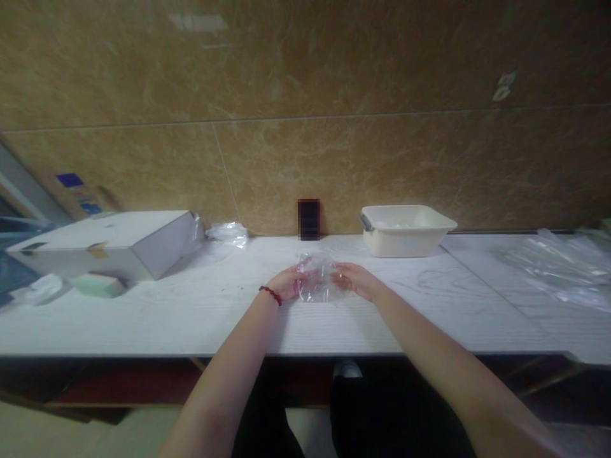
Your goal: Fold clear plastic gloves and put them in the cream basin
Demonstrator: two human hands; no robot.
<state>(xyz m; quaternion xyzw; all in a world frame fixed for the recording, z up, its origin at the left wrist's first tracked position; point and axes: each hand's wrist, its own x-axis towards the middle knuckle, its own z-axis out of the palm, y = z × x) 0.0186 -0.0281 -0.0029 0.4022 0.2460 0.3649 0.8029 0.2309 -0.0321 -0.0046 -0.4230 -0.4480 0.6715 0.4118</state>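
Note:
A clear plastic bag (319,289) is held over the white wood-grain table (200,324), near the middle of the view. My left hand (287,282) grips its left side, with the fingertips partly behind the film. On the right side, my right hand (356,278) has its fingers closed on the bag's other edge. Through the film some fingers show dimly, and I cannot make out anything inside the bag. A dark red beaded bracelet (271,294) circles my left wrist.
Against the wall stand a cream plastic bin (405,243) and a dark phone-like object (309,220). To the left lies a white box (147,251) with a pale green sponge-like block (98,285) in front. Clear plastic bags (563,264) are heaped at the right.

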